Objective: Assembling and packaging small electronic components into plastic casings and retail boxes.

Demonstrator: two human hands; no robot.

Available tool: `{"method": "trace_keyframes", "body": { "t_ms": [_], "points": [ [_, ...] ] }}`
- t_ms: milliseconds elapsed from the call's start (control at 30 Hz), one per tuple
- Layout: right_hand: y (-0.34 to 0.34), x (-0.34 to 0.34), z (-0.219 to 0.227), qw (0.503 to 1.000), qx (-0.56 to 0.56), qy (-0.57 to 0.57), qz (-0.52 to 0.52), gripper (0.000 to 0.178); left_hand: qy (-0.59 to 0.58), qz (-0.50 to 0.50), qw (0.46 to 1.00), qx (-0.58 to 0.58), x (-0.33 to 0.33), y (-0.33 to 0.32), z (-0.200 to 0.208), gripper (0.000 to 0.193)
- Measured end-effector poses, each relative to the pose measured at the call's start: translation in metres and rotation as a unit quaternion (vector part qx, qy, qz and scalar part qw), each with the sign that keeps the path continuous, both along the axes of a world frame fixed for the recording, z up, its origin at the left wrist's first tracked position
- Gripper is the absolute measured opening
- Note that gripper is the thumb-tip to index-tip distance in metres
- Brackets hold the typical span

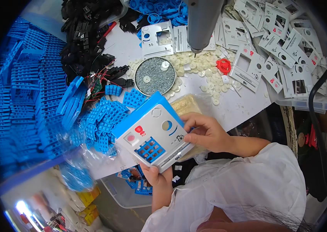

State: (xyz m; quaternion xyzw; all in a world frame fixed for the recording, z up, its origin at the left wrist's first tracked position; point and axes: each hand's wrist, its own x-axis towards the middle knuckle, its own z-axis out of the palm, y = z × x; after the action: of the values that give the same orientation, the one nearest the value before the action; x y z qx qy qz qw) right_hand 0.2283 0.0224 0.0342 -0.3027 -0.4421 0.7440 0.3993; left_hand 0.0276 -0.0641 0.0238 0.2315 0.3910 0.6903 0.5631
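Note:
A white-faced plastic casing with blue sides is held tilted above the table's front edge. Its white front carries red and black prints, a round hole and a blue keypad grid. My left hand grips its lower edge from below, thumb at the front corner. My right hand is closed on the right edge, its thumb on the white face and the fingers at the side. Just beyond the casing stands a round tray of small metal screws, with a few white discs lying on top.
An electric screwdriver hangs over scattered cream discs. White front panels pile up at right. Blue keypad pieces, stacked blue parts and black wired parts fill the left. Beneath the table edge sits a clear bin.

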Motion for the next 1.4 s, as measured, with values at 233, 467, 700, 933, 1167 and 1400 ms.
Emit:
{"method": "trace_keyframes", "body": {
  "t_ms": [233, 467, 700, 933, 1167, 1400],
  "points": [
    [0.002, -0.002, -0.011, 0.992, -0.048, 0.106, 0.055, 0.008, -0.128, -0.055, 0.988, 0.064, -0.01, -0.016, -0.021, 0.082],
    [-0.003, -0.003, -0.012, 0.989, -0.105, 0.102, 0.029, 0.007, -0.065, 0.041, 0.997, -0.002, -0.002, -0.014, -0.014, 0.098],
    [-0.002, -0.001, -0.012, 0.987, -0.126, 0.096, 0.024, 0.006, -0.071, -0.01, 0.996, 0.045, -0.008, -0.017, -0.02, 0.086],
    [-0.004, -0.003, -0.004, 0.993, -0.096, 0.074, -0.009, 0.01, -0.051, 0.004, 0.999, 0.015, -0.004, -0.013, -0.01, 0.082],
    [-0.005, -0.002, -0.009, 0.997, -0.055, 0.049, -0.01, 0.012, -0.048, 0.039, 0.998, -0.005, 0.005, -0.007, 0.005, 0.087],
    [-0.005, 0.0, 0.0, 0.998, 0.037, -0.011, -0.058, 0.009, 0.005, 0.01, 1.0, -0.016, 0.001, -0.009, 0.001, 0.077]
  ]
}}
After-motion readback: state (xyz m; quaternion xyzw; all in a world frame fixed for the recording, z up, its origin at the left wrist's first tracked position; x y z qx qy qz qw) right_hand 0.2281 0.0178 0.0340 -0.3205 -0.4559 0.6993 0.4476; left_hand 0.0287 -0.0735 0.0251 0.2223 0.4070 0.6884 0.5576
